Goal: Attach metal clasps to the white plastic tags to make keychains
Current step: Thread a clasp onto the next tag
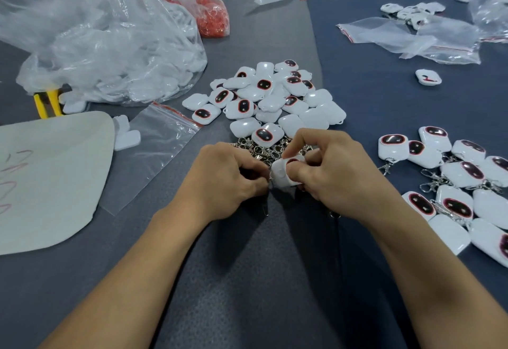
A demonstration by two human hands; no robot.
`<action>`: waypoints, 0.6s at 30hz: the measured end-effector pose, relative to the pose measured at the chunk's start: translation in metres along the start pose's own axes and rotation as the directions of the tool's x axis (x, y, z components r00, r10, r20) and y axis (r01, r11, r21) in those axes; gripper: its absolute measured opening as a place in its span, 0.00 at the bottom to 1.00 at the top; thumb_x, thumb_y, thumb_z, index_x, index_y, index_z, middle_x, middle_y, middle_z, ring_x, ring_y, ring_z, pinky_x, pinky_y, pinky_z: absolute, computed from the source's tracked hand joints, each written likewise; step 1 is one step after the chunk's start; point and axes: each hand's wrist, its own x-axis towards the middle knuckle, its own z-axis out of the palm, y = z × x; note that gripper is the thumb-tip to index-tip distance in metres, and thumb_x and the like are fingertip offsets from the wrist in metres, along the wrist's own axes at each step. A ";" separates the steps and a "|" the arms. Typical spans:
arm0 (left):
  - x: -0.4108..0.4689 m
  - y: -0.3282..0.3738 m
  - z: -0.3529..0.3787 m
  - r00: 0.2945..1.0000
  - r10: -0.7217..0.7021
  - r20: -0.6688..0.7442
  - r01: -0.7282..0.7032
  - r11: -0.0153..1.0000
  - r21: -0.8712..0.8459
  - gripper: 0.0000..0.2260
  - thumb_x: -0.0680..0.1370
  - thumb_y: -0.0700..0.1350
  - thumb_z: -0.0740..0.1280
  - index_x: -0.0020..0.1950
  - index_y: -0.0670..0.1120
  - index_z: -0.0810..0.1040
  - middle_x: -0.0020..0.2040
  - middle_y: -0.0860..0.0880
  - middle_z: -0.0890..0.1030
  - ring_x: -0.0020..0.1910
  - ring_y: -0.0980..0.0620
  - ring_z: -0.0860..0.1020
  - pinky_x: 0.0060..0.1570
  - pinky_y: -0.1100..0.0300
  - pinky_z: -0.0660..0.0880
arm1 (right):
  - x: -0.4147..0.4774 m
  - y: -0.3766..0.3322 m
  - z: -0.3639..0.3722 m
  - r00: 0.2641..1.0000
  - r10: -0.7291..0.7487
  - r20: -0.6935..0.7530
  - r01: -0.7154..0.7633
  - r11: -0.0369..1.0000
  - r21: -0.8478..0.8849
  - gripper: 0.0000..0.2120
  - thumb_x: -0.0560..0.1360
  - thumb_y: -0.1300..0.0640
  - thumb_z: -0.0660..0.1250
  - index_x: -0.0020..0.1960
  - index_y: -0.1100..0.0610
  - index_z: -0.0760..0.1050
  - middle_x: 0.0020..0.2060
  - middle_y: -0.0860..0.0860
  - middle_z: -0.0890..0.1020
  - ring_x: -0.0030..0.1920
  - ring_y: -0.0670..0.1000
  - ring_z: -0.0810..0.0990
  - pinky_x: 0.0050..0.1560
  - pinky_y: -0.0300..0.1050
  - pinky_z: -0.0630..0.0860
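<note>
My right hand grips a white plastic tag between thumb and fingers, just above the dark cloth. My left hand is curled tight against the tag's left edge and pinches something small there; it looks like a metal clasp, mostly hidden by the fingers, with a thin piece hanging below. Right behind my hands lies a heap of loose metal clasps. Behind that sits a pile of loose white tags, some showing dark ovals ringed in red. At the right, several tags with clasps attached lie together.
A big clear plastic bag of white parts fills the back left, with a bag of red rings behind it. Yellow-handled pliers, a pale sheet and an empty zip bag lie at left. More clear bags lie at the back right.
</note>
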 end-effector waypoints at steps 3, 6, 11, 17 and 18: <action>0.000 0.001 0.001 1.000 -0.024 -0.006 0.024 1.000 -0.008 0.09 0.64 0.51 0.72 0.41 0.63 0.83 0.33 0.58 0.82 0.33 0.56 0.79 0.36 0.62 0.74 | -0.002 -0.004 0.001 1.000 -0.020 -0.013 0.019 0.998 -0.053 0.06 0.76 0.57 0.71 0.42 0.48 0.79 0.28 0.53 0.80 0.25 0.46 0.69 0.28 0.38 0.70; -0.001 0.001 0.001 0.999 -0.039 -0.002 0.039 0.999 -0.006 0.07 0.65 0.50 0.73 0.41 0.60 0.85 0.33 0.56 0.82 0.34 0.54 0.80 0.38 0.58 0.76 | -0.003 -0.007 0.002 0.999 -0.028 -0.017 0.026 0.996 -0.079 0.06 0.75 0.57 0.71 0.41 0.48 0.79 0.28 0.52 0.80 0.26 0.46 0.71 0.28 0.35 0.68; -0.004 0.001 0.001 0.999 -0.018 -0.038 0.019 0.999 0.033 0.06 0.66 0.54 0.76 0.40 0.56 0.87 0.33 0.58 0.81 0.33 0.59 0.78 0.35 0.65 0.72 | -0.004 -0.008 0.005 1.000 0.000 -0.008 0.000 0.999 -0.055 0.05 0.73 0.56 0.72 0.40 0.49 0.79 0.25 0.46 0.79 0.25 0.44 0.73 0.26 0.31 0.67; -0.004 0.005 -0.001 0.990 0.074 -0.121 -0.057 0.988 0.141 0.07 0.66 0.57 0.72 0.42 0.57 0.84 0.32 0.57 0.80 0.32 0.58 0.76 0.34 0.67 0.68 | -0.002 -0.004 0.017 0.983 0.180 -0.026 -0.169 0.957 0.237 0.03 0.73 0.59 0.69 0.42 0.52 0.80 0.22 0.55 0.79 0.22 0.49 0.74 0.24 0.37 0.67; -0.004 0.005 -0.002 0.985 0.067 -0.158 -0.053 0.994 0.091 0.07 0.66 0.53 0.73 0.43 0.58 0.84 0.32 0.57 0.80 0.31 0.59 0.76 0.33 0.68 0.69 | 0.000 -0.005 0.016 0.977 0.211 -0.016 -0.196 0.933 0.302 0.04 0.73 0.61 0.69 0.42 0.53 0.80 0.23 0.57 0.80 0.22 0.50 0.74 0.24 0.38 0.67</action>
